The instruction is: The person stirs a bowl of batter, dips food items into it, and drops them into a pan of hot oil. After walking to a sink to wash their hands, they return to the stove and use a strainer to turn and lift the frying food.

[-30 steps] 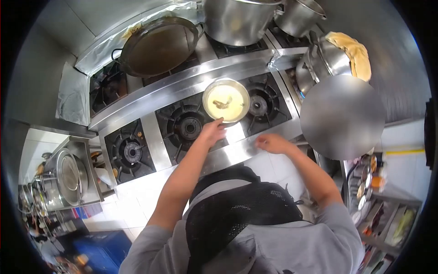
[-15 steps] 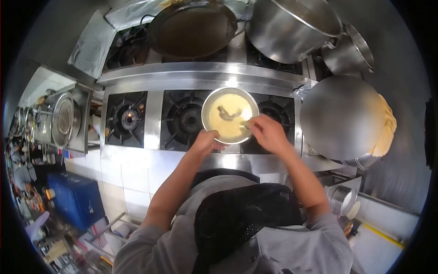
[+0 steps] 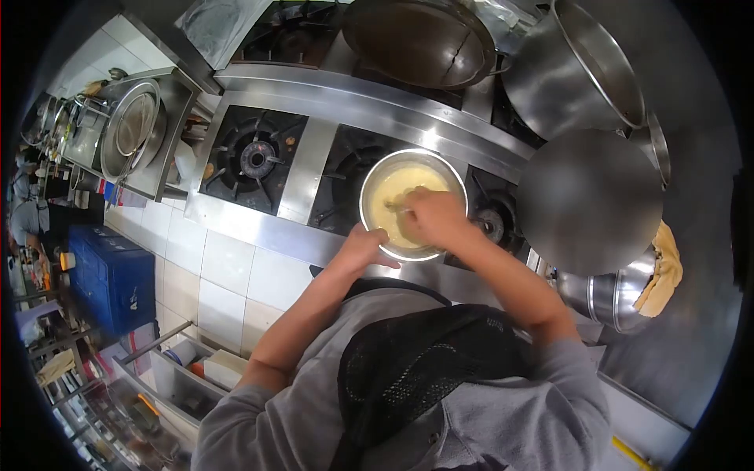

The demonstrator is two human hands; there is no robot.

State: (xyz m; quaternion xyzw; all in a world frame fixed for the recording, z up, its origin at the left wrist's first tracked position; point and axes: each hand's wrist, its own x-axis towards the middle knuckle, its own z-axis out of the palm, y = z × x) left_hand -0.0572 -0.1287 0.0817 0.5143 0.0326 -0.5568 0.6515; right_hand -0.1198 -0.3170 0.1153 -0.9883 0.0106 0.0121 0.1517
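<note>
A steel bowl (image 3: 375, 174) of pale yellow batter sits on the stove's front ledge between two burners. My left hand (image 3: 364, 247) grips the bowl's near rim. My right hand (image 3: 430, 217) is down inside the bowl, fingers curled in the batter over a piece of food that it mostly hides. Whether the fingers pinch that piece I cannot tell.
Gas burners (image 3: 255, 159) lie left of the bowl. Behind are a dark wok (image 3: 416, 39) and a big steel pot (image 3: 573, 74). A round steel lid (image 3: 589, 200) is at the right, yellow cloth (image 3: 664, 275) below it. A blue crate (image 3: 114, 275) stands on the floor, left.
My right hand went from the stove's front edge up into the bowl and into the batter. My left hand stayed on the rim. The view swung to the left.
</note>
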